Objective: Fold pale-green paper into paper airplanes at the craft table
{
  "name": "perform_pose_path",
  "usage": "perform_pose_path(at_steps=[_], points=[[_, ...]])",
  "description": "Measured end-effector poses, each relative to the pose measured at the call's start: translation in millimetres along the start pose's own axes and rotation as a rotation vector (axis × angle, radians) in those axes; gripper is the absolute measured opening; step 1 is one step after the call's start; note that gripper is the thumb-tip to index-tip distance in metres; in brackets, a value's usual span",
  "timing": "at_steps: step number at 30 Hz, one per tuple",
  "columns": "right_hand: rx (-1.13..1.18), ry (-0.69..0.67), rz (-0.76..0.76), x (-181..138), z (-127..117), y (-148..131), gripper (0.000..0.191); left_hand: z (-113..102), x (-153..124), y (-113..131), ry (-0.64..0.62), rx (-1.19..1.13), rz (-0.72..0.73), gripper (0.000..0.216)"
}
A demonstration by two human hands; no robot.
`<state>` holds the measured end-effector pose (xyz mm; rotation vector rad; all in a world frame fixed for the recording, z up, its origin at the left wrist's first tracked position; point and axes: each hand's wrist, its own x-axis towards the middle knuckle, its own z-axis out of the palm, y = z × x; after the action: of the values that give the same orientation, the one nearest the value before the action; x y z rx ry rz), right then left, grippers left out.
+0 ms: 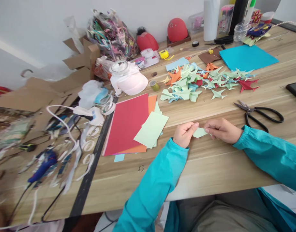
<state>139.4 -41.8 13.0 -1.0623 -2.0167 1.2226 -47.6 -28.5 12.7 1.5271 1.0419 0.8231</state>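
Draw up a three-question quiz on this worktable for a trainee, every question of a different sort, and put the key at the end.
1. Where are the black-handled scissors: in a hand or on the table?

2. Multiple choice: what do the left hand and the right hand hold between them?
A) a red sheet
B) a small pale green piece of paper
C) a yellow tape measure

3. Fill in the blank: the colour seen most in the pile of folded paper pieces is pale ____.

Key:
1. On the table, beyond the right sleeve.
2. B
3. green
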Motion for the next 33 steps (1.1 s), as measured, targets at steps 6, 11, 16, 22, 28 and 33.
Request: perform_pose_path(at_steps=[6,11,16,22,28,33], points=[[-0.011,-0.01,-0.013,0.2,-0.3,1.8,0.021,1.5,-0.6,-2.1,-0.094,-0.054,-0.006,0.034],[-0.03,-0.016,-0.033,-0.3,0.1,3.1,0.022,4.7,-2.5,-2.3,-0.105,0.012,0.07,0.033],[-0.043,-0.019,-0.064,-0.8,0.4,2.1,0.023,6.9,-2.5,-4.5,-0.039,0.08,0.102,0.031],[-0.073,-0.026,-0.086,-1.0,0.4,1.4,0.023,5.5,-2.0,-2.9,-0.064,0.115,0.127,0.03],[-0.026,-0.033,-0.029,-0.6,0.0,-1.1,0.019,1.4,-1.9,1.4,-0.12,0.108,0.077,0.031],[0.037,-0.033,0.016,-0.8,-1.1,-3.1,0.02,0.4,-0.8,-0.1,-0.143,0.066,0.038,0.037]])
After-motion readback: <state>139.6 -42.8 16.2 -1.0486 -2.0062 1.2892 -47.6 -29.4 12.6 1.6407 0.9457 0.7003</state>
